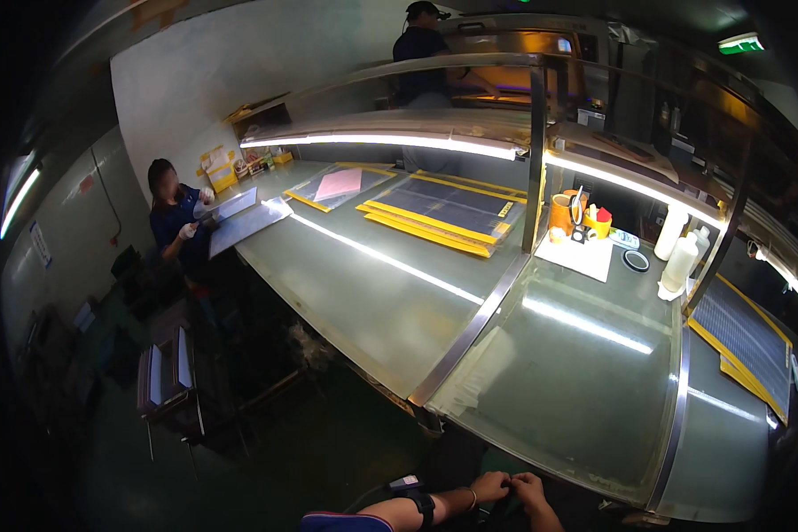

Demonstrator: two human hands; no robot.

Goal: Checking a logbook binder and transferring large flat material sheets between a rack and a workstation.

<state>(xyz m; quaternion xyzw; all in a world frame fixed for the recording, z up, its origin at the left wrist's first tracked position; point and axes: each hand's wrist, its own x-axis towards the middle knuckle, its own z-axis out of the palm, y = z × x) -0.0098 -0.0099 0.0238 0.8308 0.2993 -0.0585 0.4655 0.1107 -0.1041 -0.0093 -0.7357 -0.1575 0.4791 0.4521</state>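
My left hand (490, 486) and my right hand (529, 489) meet low in front of me, just off the near edge of the glass-topped table (576, 390). The fingers of both are curled and pressed together where the tips come near each other. What they pinch, if anything, is too small to make out. A black strap (425, 507) circles my left forearm, and a small device (405, 482) with a cable shows beside it.
Yellow-edged dark film sheets (452, 208) lie stacked on the table's far part; another stack (743, 341) is at the right. White bottles (680, 266), a tape roll (636, 260) and an orange cup (560, 215) stand under the lamp. Metal posts (535, 160) hold a shelf. A gloved co-worker (176, 213) handles sheets at the left; another person (421, 58) stands behind.
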